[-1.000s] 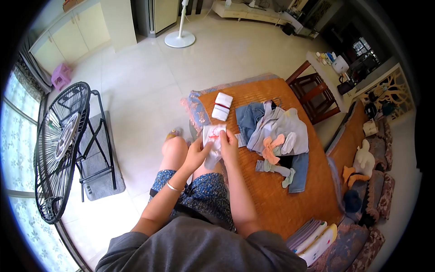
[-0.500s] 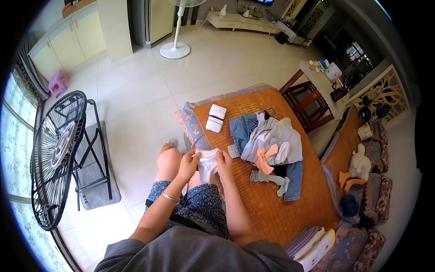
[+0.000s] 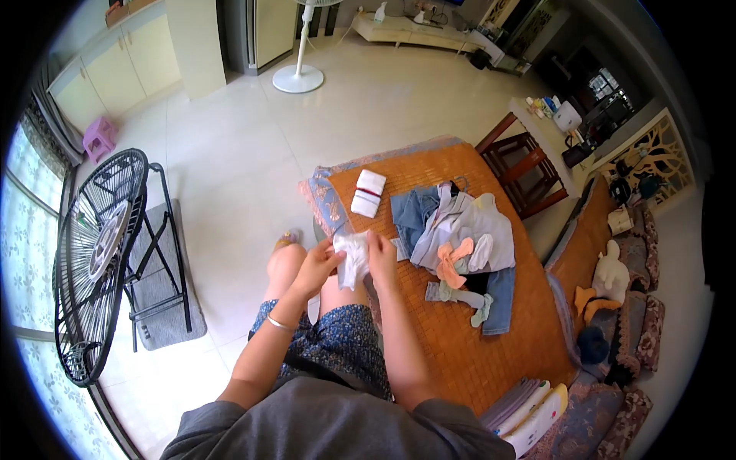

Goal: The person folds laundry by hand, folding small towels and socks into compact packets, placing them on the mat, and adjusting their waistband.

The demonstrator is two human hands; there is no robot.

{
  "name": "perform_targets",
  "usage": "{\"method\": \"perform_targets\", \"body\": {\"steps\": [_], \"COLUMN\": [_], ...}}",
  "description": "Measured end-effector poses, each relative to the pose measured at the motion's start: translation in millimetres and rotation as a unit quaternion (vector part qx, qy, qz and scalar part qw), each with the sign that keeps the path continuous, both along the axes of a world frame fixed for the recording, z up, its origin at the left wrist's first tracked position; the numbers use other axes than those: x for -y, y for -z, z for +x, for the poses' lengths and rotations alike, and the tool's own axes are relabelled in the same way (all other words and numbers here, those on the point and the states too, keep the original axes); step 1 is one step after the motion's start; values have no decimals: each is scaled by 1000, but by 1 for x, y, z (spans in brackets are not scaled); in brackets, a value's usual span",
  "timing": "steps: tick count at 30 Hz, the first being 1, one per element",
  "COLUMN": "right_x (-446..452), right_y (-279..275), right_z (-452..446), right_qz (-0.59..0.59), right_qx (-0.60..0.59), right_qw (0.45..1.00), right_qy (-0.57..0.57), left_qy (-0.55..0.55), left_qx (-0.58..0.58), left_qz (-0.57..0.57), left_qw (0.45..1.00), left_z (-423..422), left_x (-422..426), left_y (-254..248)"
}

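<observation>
Now white cloth (image 3: 353, 259) crumpled, earlier stretched flat; left fingers (image 3: 334, 258), right fingers (image 3: 374, 241) pinching it.

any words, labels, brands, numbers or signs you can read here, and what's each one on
No text can be read in this picture.
White cloth between left hand and right hand: no lettering visible.
White folded bundle: a dark stripe, no readable letters.
Folded stack, lower right: small coloured marks, too blurred to read.
White bottle, top: any label is too small.
</observation>
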State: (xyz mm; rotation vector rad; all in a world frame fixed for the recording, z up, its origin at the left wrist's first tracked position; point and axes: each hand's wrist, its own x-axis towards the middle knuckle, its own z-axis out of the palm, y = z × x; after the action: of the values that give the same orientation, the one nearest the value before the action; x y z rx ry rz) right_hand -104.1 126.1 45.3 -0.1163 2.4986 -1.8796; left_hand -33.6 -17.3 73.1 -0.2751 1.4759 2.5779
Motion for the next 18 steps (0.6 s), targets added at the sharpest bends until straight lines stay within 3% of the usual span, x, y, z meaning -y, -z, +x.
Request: {"method": "perform_targets", "body": {"steps": [2, 4, 7, 11, 13, 15, 16, 18], "right_x": [3, -3, 1, 4, 10, 13, 12, 9], "right_y": [1, -2, -25, -8, -14, -21, -17, -13], "right_z": [0, 0, 14, 13, 16, 21, 20, 16], "right_qz": [-159, -277, -240, -153, -104, 104, 104, 38], "right_qx": [66, 186, 163, 71, 27, -42, -41, -75], "right_qw": [984, 942, 957, 986, 994, 990, 990, 995], "right_qy": [54, 27, 14, 12, 23, 82, 81, 60], "left_qy": [-13, 1, -46, -54, -62, -56, -51, -56], "left_qx": [42, 68, 63, 34, 15, 40, 63, 52], "left_qz": [-180, -296, -135, -56, 4, -63, -129, -93], "left_qw": [983, 953, 988, 996, 998, 996, 988, 993], "left_z": [5, 6, 3, -5, -5, 0, 2, -2], "left_x": [3, 2, 3, 1, 0, 2, 3, 9], "left_y": [-56, -86, -60, -7, -5, -24, -36, -19]}}
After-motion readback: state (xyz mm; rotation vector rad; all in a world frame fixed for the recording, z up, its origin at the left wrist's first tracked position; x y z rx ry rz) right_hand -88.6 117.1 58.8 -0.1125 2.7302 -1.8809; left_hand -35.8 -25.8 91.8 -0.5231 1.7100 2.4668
